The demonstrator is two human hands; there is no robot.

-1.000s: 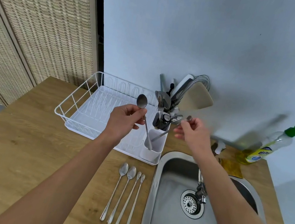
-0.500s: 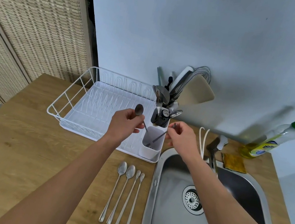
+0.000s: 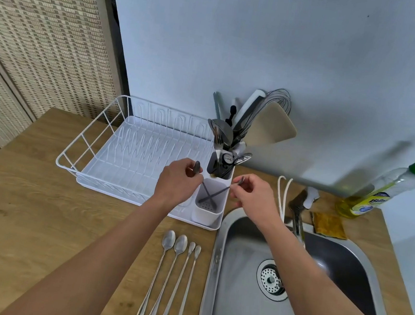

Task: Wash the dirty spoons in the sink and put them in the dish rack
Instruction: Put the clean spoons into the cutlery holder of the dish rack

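Steel spoons crossing in the white cutlery cup

Gripped near the bowl by left hand (image 3: 177,184): left spoon (image 3: 197,168), handle down inside cutlery cup (image 3: 207,208) of dish rack (image 3: 128,166). Pinched likewise by right hand (image 3: 255,195): right spoon (image 3: 240,180), handle crossing the first.

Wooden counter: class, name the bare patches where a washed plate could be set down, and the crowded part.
Free: wooden counter left of the four long steel spoons and in front of the white wire dish rack. Crowded: behind the steel sink, with the yellow soap bottle and yellow sponge.
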